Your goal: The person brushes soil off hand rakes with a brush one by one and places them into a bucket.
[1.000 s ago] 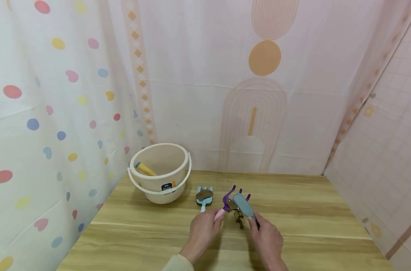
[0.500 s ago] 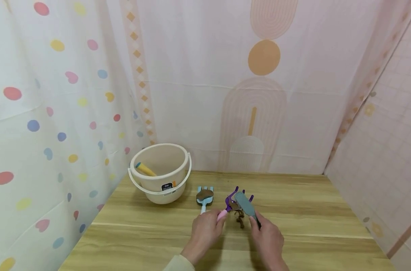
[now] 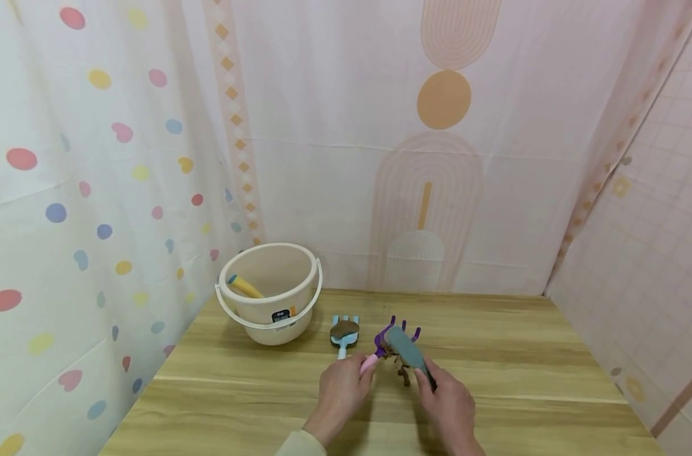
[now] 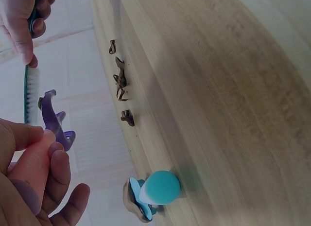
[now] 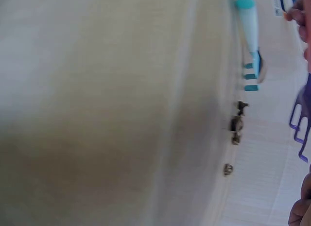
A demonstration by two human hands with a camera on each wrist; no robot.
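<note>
My left hand (image 3: 341,391) grips the pink handle of a small hand rake with purple tines (image 4: 54,120), tines pointing away and raised above the table. In my right hand (image 3: 451,402) is a grey-green brush (image 3: 407,349), its white bristles turned to the rake in the left wrist view. Its head overlaps the rake's tines in the head view. Brown crumpled bits (image 4: 120,80) lie on the table below both tools. Left of the purple rake lies a light-blue hand rake (image 3: 344,340) with a brown patch across its head.
A cream bucket (image 3: 254,313) with a white bail handle stands at the back left of the wooden table (image 3: 522,354). A yellow handle with a blue end (image 3: 245,287) leans inside it. Patterned curtains (image 3: 323,190) hang behind and along both sides.
The brush head has slid slightly left and toward the rake's handle end. The purple rake moved a little right, then back left. Both grips stay the same.
</note>
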